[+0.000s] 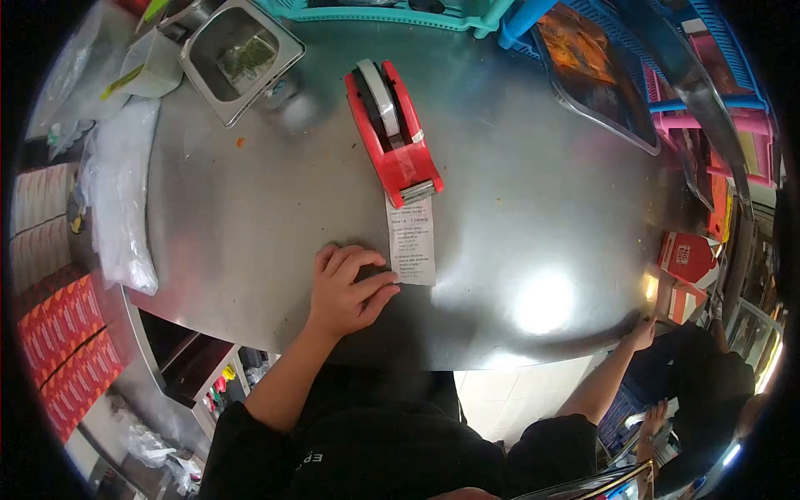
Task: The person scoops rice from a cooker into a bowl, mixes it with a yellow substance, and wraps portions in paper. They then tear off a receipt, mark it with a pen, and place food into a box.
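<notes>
On the steel table lies a printed paper receipt (412, 246), its top end under a red tape dispenser (400, 158). My left hand (354, 287) is at the receipt's lower left edge, thumb and index finger closed together on the paper and the other fingers curled. The dispenser carries a large tape roll (379, 100). Out to the right, my right hand (640, 333) is at the table edge, close to a small red and white carton (679, 302). Its fingers are too small and dim to show whether they grip the carton. Another red carton (688, 257) is just beyond.
A metal container (218, 79) with a green item inside stands at the back left, beside plastic bags (125, 192). At the back right are a tray of orange food (575, 46) and blue and pink baskets (754, 125). Another person (708, 375) is at the right.
</notes>
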`<control>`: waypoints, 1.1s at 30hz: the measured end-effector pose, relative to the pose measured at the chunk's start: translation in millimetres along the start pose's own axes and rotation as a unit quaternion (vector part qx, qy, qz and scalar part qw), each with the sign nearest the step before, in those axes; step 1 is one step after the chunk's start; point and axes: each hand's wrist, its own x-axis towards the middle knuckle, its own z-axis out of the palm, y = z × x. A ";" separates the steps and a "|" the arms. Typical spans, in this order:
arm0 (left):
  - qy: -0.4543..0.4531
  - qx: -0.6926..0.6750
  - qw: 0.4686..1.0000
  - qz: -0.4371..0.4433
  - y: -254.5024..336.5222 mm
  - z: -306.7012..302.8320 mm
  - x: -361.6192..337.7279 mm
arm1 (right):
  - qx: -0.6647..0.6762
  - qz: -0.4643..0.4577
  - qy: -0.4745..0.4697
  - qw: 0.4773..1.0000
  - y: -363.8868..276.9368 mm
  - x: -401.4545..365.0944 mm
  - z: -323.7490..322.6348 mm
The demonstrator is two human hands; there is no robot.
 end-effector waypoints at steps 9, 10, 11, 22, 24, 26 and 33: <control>-0.010 -0.015 1.000 0.006 1.5 -0.6 1.5 | 0.099 -0.066 0.003 0.993 -24.8 -76.1 -1.0; -0.014 -0.021 1.000 0.005 1.7 -0.9 2.4 | 0.107 -0.094 -0.012 0.990 -34.2 -108.8 -0.3; -0.012 -0.020 1.000 0.005 1.7 -1.1 3.1 | 0.109 -0.102 -0.050 0.988 -56.0 -154.4 -2.1; -0.058 -0.011 0.998 -0.002 1.6 -0.1 -0.6 | 0.156 -0.278 -0.579 0.751 -161.1 -417.6 37.3; -0.059 -0.006 0.998 0.007 1.5 -0.8 -0.1 | 0.169 -0.274 -0.598 0.734 -168.4 -432.9 47.8; -0.060 0.001 0.998 0.016 1.9 -1.8 0.7 | 0.161 -0.233 -0.598 0.749 -173.9 -444.9 54.8; -0.065 -0.007 0.998 0.013 -0.2 -0.9 -1.1 | 0.154 -0.239 -0.595 0.752 -179.4 -447.3 59.4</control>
